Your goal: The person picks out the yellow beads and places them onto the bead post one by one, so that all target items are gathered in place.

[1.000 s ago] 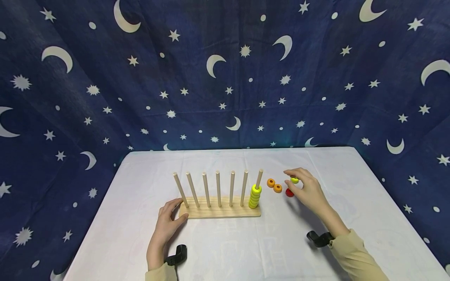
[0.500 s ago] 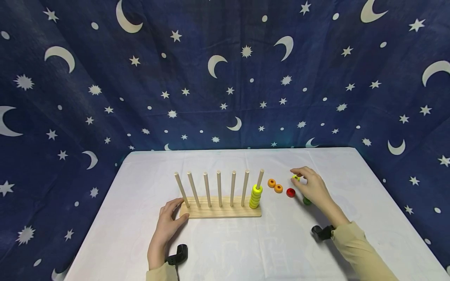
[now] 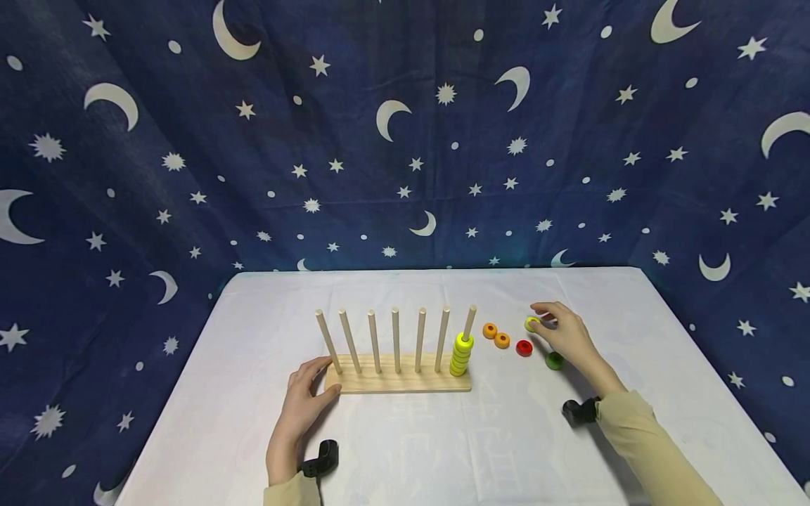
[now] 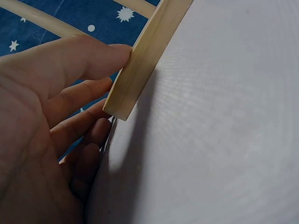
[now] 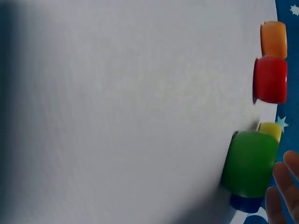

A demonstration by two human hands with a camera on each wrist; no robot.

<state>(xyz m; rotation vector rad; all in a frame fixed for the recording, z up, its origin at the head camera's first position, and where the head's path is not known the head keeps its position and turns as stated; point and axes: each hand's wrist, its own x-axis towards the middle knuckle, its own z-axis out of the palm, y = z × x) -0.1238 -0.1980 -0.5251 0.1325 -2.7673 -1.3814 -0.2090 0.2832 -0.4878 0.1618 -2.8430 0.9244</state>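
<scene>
My left hand (image 3: 302, 400) grips the left end of a wooden peg stand (image 3: 395, 383), thumb on its front edge (image 4: 140, 70) and fingers behind it. Yellow rings (image 3: 460, 357) are stacked on the rightmost peg; the other pegs are bare. Over to the right, my right hand (image 3: 566, 339) hovers with thumb and fingers apart beside a loose yellow ring (image 3: 528, 324). In the right wrist view its fingers (image 5: 285, 182) stand clear of the green ring (image 5: 250, 163) and a blue ring (image 5: 246, 203). The blue ring is hidden in the head view.
Two orange rings (image 3: 502, 341) and a red ring (image 3: 524, 348) lie between the stand and my right hand. A white cloth covers the table (image 3: 436, 450). Behind it hangs a dark blue curtain (image 3: 354, 140) with moons and stars.
My right hand has shifted slightly right, and the red and green rings have come into fuller view. The left hand and the stand have stayed in place.
</scene>
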